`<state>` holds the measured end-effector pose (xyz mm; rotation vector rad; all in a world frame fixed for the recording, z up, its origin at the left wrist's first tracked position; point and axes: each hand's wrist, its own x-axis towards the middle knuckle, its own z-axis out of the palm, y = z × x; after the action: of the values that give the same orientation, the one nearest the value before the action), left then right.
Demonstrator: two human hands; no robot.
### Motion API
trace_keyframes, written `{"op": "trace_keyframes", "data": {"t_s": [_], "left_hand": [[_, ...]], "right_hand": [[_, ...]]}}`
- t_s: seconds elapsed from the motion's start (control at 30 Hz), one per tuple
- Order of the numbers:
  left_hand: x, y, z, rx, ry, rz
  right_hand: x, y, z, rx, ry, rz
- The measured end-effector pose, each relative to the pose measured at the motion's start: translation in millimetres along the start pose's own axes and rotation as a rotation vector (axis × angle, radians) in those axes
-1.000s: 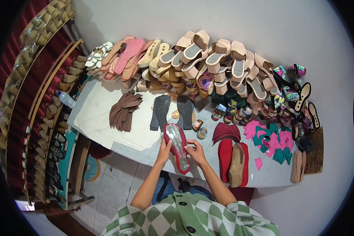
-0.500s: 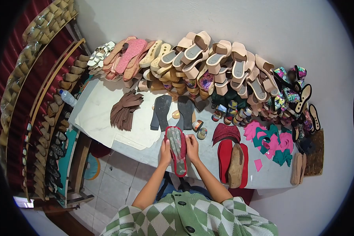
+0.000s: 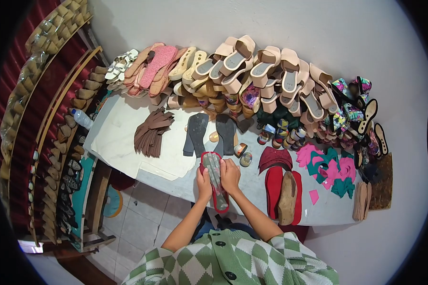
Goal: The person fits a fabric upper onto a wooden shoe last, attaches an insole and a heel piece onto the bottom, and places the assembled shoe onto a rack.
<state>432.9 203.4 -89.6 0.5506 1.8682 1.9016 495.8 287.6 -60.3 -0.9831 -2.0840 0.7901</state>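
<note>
Here, we hold the red-edged sole (image 3: 214, 176) over the table's (image 3: 247, 190) near edge, left hand (image 3: 204, 184) and right hand (image 3: 230, 176) gripping its sides. Black soles (image 3: 196, 133) lie just past it, brown strips (image 3: 152, 133) left, red soles (image 3: 273, 191) right. Piled sandals (image 3: 237, 60) crowd the far side.

A red-rimmed sole (image 3: 216, 181), greyish face up, held slightly aslant.

We see a flat shoe-shaped piece (image 3: 215, 180), its streaked grey face edged in bright red. Right of this piece we find flat red soles (image 3: 273, 190) and thin pink and teal scraps (image 3: 346, 167); left of it, dark brown strips (image 3: 152, 134); on our side, a knitted green-and-white diamond-patterned cardigan (image 3: 190, 261).
</note>
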Motion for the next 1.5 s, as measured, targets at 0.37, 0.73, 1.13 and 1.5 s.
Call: {"op": "trace_keyframes", "data": {"t_s": [0.37,0.73,1.13,1.5], "left_hand": [[3,8,-6,-0.248,-0.079,-0.248],[0,17,11,-0.006,0.096,-0.080],[-17,-9,9,0.085,0.068,0.109],[-11,-13,13,0.321,0.160,0.210]], "right_hand": [[-10,-5,-6,0.372,-0.043,0.302],[-11,-11,-6,0.221,0.060,0.158],[-34,1,4,0.372,0.143,0.155],[-29,7,4,0.239,0.075,0.095]]}}
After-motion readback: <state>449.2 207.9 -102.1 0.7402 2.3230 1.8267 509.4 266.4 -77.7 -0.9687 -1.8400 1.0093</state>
